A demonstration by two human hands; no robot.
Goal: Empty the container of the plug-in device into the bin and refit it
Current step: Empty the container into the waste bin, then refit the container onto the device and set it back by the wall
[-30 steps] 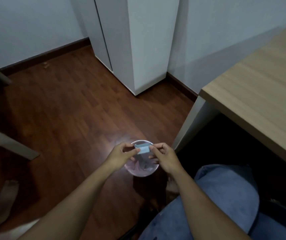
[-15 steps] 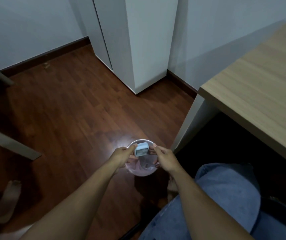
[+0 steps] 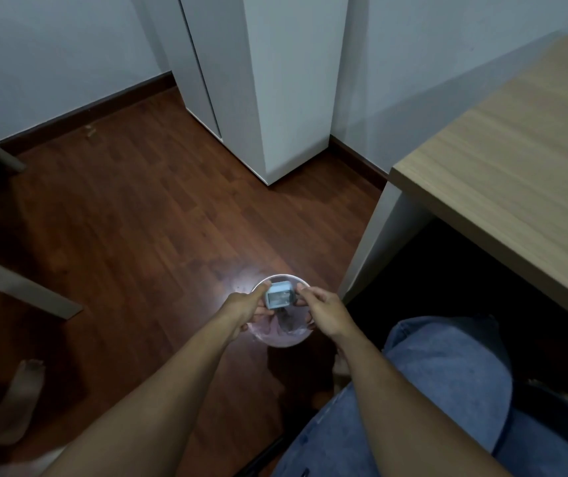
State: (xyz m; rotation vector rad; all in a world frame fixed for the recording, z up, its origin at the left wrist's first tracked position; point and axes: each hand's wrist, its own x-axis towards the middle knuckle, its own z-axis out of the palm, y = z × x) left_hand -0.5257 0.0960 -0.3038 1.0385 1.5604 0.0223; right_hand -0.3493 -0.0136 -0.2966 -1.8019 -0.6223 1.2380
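Two hands, left hand [image 3: 246, 309] and right hand [image 3: 323, 309], pinch one container [image 3: 278, 295], seemingly over one bin [image 3: 280, 335].

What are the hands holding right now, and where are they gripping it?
Both hands hold the small light-blue container over the bin. The left hand pinches its left side, the right hand its right side.

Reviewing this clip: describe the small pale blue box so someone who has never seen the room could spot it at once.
Start at the wooden desk on the right and look down past its white leg to the round bin on the dark floor. Above the bin's opening, the left hand and right hand pinch the box between them. It is the only pale blue, squarish thing there.
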